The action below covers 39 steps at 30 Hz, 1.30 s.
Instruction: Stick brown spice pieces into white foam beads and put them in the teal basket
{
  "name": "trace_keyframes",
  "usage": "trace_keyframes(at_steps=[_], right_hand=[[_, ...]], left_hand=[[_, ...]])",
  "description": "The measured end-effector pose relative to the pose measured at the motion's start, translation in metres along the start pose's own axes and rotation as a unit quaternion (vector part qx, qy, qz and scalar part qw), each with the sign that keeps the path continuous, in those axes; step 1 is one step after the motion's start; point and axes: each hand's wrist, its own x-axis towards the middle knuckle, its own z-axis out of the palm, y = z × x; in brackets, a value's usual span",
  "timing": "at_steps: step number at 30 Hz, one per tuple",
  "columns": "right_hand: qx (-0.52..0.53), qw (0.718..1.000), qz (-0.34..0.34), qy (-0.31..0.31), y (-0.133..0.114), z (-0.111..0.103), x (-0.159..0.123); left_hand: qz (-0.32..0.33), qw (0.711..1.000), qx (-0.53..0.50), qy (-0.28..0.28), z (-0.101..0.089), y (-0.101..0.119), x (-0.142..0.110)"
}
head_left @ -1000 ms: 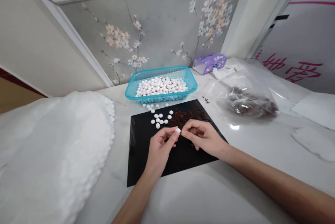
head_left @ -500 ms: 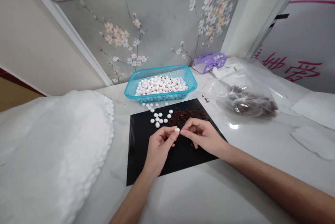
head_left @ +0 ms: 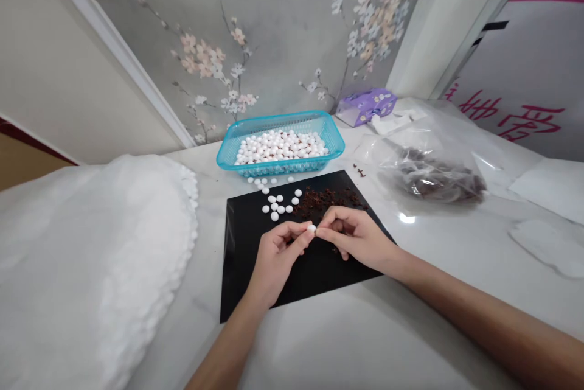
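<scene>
Above the black mat (head_left: 255, 268), my left hand (head_left: 279, 256) pinches a small white button-like piece (head_left: 311, 228) between thumb and forefinger. My right hand (head_left: 358, 239) is closed in a pinch right against that piece; whatever its fingertips hold is too small to make out. Several loose white pieces (head_left: 274, 207) lie on the mat beyond my left hand. A pile of small dark brown bits (head_left: 322, 198) lies on the mat just behind my right hand.
A blue plastic basket (head_left: 280, 115) full of white pieces stands against the wall. At right lies a clear bag of brown bits (head_left: 438, 177), behind it a purple tissue pack (head_left: 367, 105). A large white sack (head_left: 91, 268) fills the left side.
The white piece has tilted slightly and moved a little to the right with my left hand, closer to my right fingertips. The rest looks the same.
</scene>
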Motion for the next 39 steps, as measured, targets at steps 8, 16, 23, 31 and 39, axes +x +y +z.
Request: trace_keyframes(at_steps=[8, 16, 23, 31, 39], right_hand=[[-0.034, 0.999, -0.032, 0.001, 0.000, 0.001, 0.000], [-0.196, 0.955, -0.200, 0.100, -0.002, 0.010, -0.007], [-0.260, 0.921, -0.265, 0.117, 0.003, 0.009, -0.007], [-0.288, 0.906, -0.299, 0.080, 0.004, 0.008, -0.008], [-0.384, 0.854, -0.344, 0.069, 0.005, 0.007, -0.011]], left_hand=[[-0.001, 1.000, -0.013, -0.001, 0.000, 0.001, 0.001], [-0.025, 0.994, -0.075, 0.071, 0.007, 0.001, 0.002], [-0.016, 0.997, -0.040, 0.062, 0.009, 0.004, 0.002], [-0.010, 0.999, -0.012, 0.050, 0.008, 0.003, 0.001], [-0.008, 0.999, 0.009, 0.049, 0.007, 0.003, 0.000]])
